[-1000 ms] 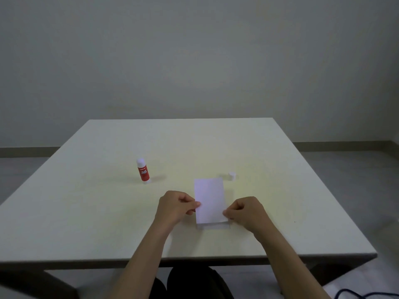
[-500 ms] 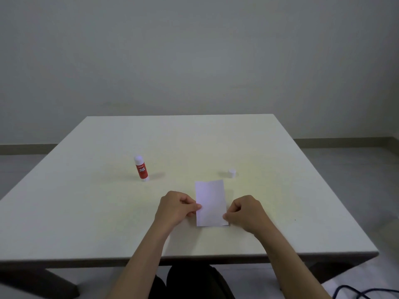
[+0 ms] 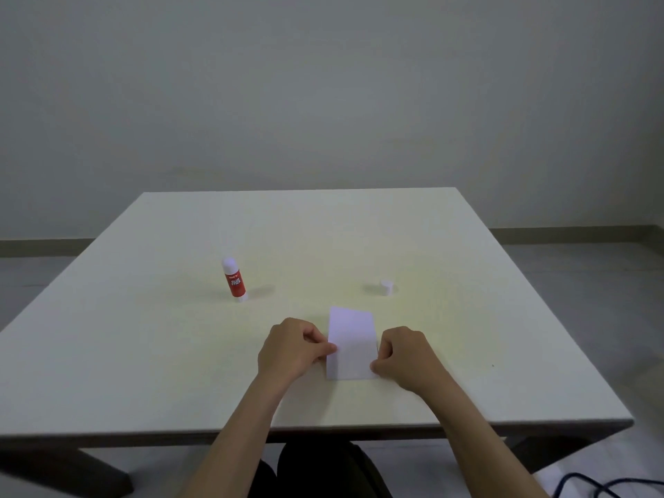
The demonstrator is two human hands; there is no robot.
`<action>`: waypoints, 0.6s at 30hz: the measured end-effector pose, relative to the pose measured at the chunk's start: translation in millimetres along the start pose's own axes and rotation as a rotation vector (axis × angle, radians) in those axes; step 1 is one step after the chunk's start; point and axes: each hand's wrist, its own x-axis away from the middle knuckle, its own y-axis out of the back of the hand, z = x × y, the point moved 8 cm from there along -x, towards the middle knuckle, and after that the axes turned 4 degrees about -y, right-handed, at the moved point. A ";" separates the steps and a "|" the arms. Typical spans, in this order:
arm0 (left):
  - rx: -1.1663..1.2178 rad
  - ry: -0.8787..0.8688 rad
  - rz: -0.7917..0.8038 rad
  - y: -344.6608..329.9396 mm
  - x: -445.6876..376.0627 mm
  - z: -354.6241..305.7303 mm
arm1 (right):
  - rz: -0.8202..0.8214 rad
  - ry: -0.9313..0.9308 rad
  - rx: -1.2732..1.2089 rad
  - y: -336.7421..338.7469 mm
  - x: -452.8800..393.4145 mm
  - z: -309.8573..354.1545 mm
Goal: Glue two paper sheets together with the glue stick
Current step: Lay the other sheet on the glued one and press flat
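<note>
A small white paper sheet lies near the table's front edge, its far end slightly lifted. My left hand pinches its left edge with thumb and fingers. My right hand pinches its lower right edge. I cannot tell whether a second sheet lies under it. The red glue stick, white glue tip showing, stands upright to the far left of the paper. Its white cap sits on the table just beyond the paper, to the right.
The pale table fills the view, with its front edge close to my body. A plain wall stands behind it. A dark cable lies on the floor at the lower right.
The view has tilted up a little. Both hands stay on the paper's side edges, and the sheet now looks pressed flatter at its near end.
</note>
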 end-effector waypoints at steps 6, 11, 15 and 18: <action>-0.186 -0.085 -0.125 4.1 1.0 -5.2 | 0.024 0.006 0.029 -0.4 -1.0 0.7; -0.283 -0.423 -0.025 -10.1 -0.4 -23.2 | 0.033 0.009 0.042 0.5 -1.6 0.8; -0.396 -0.506 0.285 -30.0 -2.9 -10.7 | 0.015 0.021 0.064 0.3 -2.0 1.5; -0.388 -0.498 0.339 -30.0 -5.3 -2.8 | 0.008 0.023 0.100 -0.6 -0.6 4.8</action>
